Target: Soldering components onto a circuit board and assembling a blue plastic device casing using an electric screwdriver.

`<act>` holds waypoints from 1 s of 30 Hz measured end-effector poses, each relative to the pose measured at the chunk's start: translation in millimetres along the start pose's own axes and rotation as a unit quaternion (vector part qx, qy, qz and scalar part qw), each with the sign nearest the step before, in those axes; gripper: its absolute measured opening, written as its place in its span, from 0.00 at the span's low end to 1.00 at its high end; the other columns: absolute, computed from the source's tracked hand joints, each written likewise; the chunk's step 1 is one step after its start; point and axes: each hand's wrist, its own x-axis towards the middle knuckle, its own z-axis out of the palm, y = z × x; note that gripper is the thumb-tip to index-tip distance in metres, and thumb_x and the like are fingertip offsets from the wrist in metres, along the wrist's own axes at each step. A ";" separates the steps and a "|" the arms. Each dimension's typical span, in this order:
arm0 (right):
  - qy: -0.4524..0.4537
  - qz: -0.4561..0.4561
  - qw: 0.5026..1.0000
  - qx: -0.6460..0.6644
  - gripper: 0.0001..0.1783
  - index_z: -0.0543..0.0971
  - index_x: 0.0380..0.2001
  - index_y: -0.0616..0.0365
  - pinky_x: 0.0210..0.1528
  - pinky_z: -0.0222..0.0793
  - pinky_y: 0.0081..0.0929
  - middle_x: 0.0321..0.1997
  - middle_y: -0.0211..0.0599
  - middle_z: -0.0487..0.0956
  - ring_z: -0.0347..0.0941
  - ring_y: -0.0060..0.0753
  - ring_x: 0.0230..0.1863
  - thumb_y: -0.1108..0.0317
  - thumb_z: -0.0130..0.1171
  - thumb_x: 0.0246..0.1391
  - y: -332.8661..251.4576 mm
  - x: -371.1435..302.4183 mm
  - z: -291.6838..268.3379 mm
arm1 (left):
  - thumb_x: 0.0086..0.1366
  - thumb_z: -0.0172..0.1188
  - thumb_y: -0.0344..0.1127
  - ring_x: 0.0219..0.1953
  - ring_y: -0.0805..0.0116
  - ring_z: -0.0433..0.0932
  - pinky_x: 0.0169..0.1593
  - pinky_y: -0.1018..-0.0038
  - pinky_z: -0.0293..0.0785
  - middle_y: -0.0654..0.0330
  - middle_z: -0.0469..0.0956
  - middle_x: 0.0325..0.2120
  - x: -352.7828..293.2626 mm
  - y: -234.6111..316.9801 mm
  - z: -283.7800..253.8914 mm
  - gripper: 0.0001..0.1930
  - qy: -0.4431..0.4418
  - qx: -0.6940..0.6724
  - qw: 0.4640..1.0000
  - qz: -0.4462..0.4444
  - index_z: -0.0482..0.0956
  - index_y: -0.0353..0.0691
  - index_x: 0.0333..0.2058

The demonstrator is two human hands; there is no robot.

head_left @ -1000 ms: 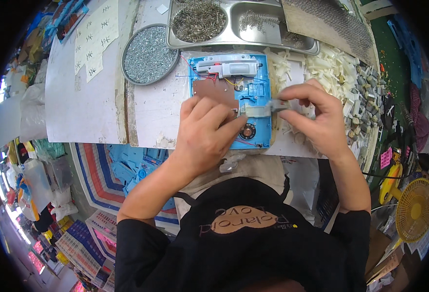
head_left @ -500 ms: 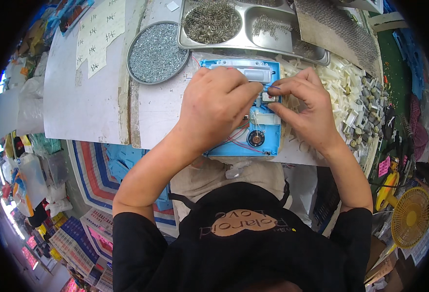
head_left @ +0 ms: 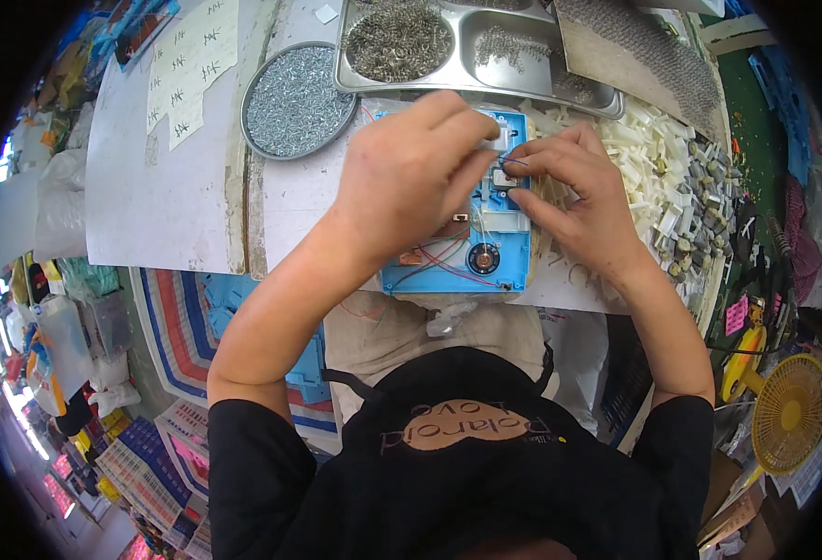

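A blue plastic casing [head_left: 515, 241] lies on the table before me, with a round black speaker [head_left: 484, 259] and loose red and dark wires in its lower part. My left hand [head_left: 411, 173] is over its upper left, thumb and fingers pinched together; what they hold, if anything, is hidden. From the right, my right hand [head_left: 581, 191] reaches over the casing's edge. Its thumb and forefinger close around a small silvery block-shaped part [head_left: 503, 179] seated in the casing. A thin blue wire [head_left: 520, 161] shows by that forefinger.
A round tray of small screws [head_left: 299, 101] stands at the upper left. Behind the casing, a metal compartment tray [head_left: 471, 93] holds springs. White plastic pieces [head_left: 649, 173] and small grey parts [head_left: 709, 210] are heaped at the right, below a board of springs [head_left: 639, 61].
My left hand has lifted slightly and shifted left, uncovering more of the casing's wires. The right hand stays by the block-shaped part. The whole view has shifted a little.
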 end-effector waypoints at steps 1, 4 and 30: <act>0.000 -0.004 1.000 -0.001 0.13 0.85 0.36 0.57 0.52 0.69 0.34 0.42 0.33 0.84 0.71 0.40 0.45 0.73 0.72 0.43 1.0 0.6 -0.1 | 0.57 0.70 0.26 0.26 0.65 0.80 0.28 0.75 0.74 0.60 0.80 0.28 1.8 -0.7 -5.6 0.07 -0.001 -0.003 1.000 -0.007 0.84 0.40 0.35; -0.012 -0.002 1.000 0.003 0.12 0.85 0.35 0.57 0.52 0.69 0.34 0.42 0.33 0.84 0.71 0.41 0.46 0.73 0.71 0.43 0.8 1.8 -1.1 | 0.57 0.70 0.25 0.26 0.68 0.80 0.29 0.76 0.74 0.59 0.81 0.28 -1.9 -5.9 -15.1 0.07 -0.004 0.000 1.000 -0.031 0.85 0.38 0.35; 0.047 -0.160 0.981 -0.096 0.10 0.82 0.30 0.53 0.41 0.65 0.37 0.31 0.29 0.78 0.71 0.38 0.34 0.67 0.72 0.44 -26.7 5.1 14.7 | 0.57 0.69 0.23 0.33 0.60 0.84 0.37 0.71 0.80 0.54 0.85 0.36 -39.1 -2.1 0.2 0.10 0.007 -0.056 0.998 0.019 0.87 0.37 0.39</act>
